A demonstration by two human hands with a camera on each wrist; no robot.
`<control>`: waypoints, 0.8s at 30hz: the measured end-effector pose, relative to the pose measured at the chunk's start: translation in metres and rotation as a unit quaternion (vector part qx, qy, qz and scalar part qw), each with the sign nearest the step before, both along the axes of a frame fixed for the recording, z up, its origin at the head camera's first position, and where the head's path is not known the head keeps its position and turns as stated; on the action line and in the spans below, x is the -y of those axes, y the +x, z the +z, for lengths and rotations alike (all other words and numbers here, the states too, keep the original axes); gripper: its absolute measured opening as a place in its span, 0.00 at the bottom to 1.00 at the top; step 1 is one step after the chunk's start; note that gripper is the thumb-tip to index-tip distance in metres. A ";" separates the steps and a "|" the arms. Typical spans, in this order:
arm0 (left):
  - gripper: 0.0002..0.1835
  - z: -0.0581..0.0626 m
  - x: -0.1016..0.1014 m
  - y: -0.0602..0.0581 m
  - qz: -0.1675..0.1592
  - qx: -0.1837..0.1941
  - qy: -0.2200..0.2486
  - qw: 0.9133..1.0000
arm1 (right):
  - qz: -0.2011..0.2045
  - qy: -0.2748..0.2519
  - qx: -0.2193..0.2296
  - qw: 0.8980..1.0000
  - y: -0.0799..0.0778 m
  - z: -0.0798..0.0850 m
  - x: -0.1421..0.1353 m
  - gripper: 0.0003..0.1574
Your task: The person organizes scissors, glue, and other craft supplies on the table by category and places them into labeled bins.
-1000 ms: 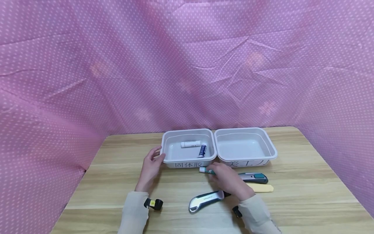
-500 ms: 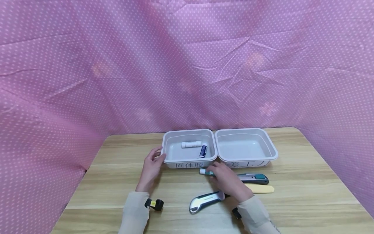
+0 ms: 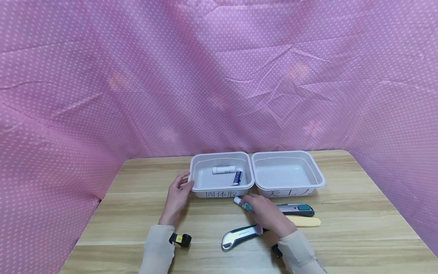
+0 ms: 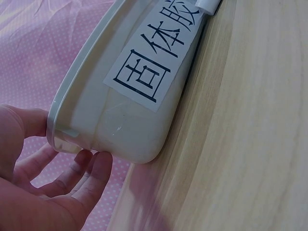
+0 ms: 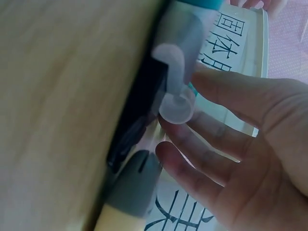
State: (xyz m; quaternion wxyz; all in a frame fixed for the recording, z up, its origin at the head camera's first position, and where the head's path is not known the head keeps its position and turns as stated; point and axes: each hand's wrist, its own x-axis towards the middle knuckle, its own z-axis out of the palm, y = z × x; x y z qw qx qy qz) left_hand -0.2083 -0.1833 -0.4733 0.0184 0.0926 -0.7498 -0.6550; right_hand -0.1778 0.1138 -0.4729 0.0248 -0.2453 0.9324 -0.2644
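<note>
White-and-teal glue stick (image 3: 244,204) pinched in right-hand grip (image 3: 265,213) before white plastic tray (image 3: 219,189).
Rim held by left hand (image 3: 177,193); white stick (image 3: 224,169), navy stick (image 3: 237,177) already inside; silver cutter (image 3: 241,235), grey-teal cutter (image 3: 291,208), yellow cutter (image 3: 303,221) left on wooden worktop (image 3: 362,228).

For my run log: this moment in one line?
left hand: holds left tray | right hand: pinches green stick | left tray: white stick, blue stick | silver knife: on table

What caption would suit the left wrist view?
Left grip holds one end of a labelled white tray on a wooden table.
</note>
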 end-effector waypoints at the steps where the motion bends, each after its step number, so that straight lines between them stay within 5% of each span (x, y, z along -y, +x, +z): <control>1: 0.24 0.000 0.000 0.000 0.000 -0.002 0.000 1.000 | 0.000 -0.001 0.001 1.000 0.000 0.000 0.000 0.19; 13: 0.24 -0.001 0.001 0.000 -0.003 -0.012 0.001 1.000 | -0.012 -0.001 0.006 1.000 -0.002 0.001 0.001 0.12; 24: 0.24 -0.002 0.000 -0.001 0.002 -0.018 0.008 1.000 | 0.006 -0.006 0.008 1.000 0.003 0.013 0.001 0.17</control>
